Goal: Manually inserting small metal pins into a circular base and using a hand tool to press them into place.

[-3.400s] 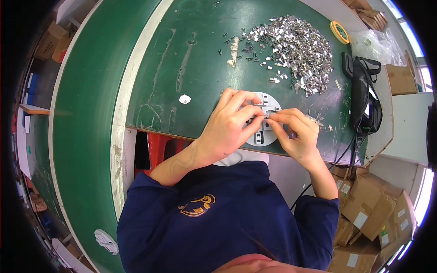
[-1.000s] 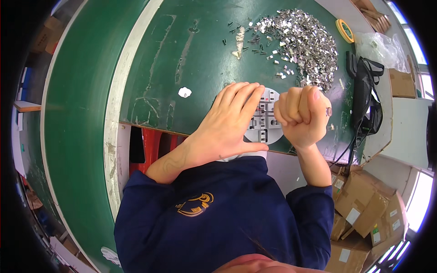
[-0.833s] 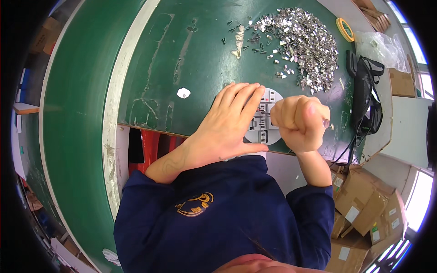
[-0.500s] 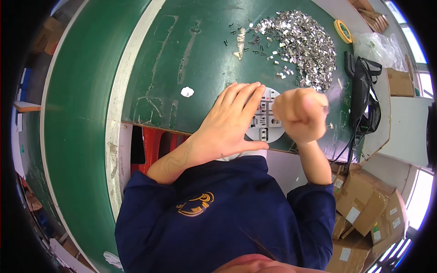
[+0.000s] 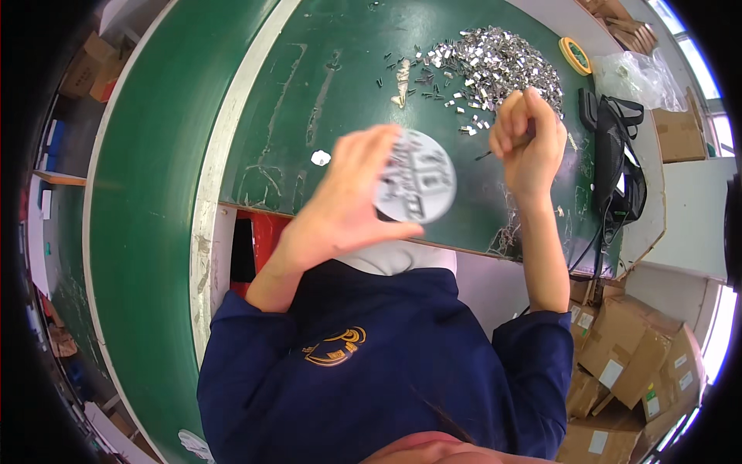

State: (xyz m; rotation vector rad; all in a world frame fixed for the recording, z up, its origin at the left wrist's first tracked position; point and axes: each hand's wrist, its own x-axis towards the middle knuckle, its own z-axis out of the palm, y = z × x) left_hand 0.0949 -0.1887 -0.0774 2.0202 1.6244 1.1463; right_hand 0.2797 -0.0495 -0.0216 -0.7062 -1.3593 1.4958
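My left hand (image 5: 344, 193) grips a round grey disc (image 5: 440, 203) by its left edge, thumb below and fingers over the top. The disc is tilted and blurred by motion, with dark slots and raised blocks on its face. To its right my right hand (image 5: 529, 147) is held up over the table with fingers curled in; whatever they hold, if anything, is hidden. A short thin dark piece (image 5: 483, 155) shows just left of this hand. Beyond it lies a heap of small shiny metal clips (image 5: 502, 66), with dark pins (image 5: 433, 89) scattered at its left side.
On the green table (image 5: 270, 139) lie a white scrap (image 5: 320, 158) and a crumpled pale strip (image 5: 402, 81). A yellow tape roll (image 5: 575, 56), a clear plastic bag (image 5: 638, 81) and a black mesh bag (image 5: 618, 155) line the right side. Cardboard boxes (image 5: 626, 340) are stacked at lower right.
My left hand has picked the disc up off the table, tilted it and drawn it left. My right hand has moved up and slightly right, away from the disc, and turned.
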